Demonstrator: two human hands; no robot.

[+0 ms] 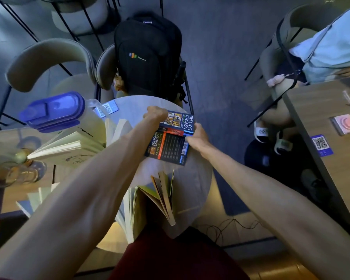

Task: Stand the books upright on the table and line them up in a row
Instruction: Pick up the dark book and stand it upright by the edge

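A dark blue paperback (pixel 170 138) lies spread open, covers up, on the small round table (pixel 194 178). My left hand (pixel 155 116) grips its far left corner with closed fingers. My right hand (pixel 196 136) pinches its right edge near the spine. A second book (pixel 162 199) stands upright with fanned pages at the table's near edge. A third, pale book (pixel 69 146) stands fanned open on the left, and another pale book (pixel 119 128) stands just right of it, behind my left forearm.
A clear jug with a blue lid (pixel 55 114) stands at the left, with glasses (pixel 12 174) nearer. A black backpack (pixel 148 55) sits on a chair behind the table. A seated person (pixel 321 57) and a wooden table (pixel 331 138) are on the right.
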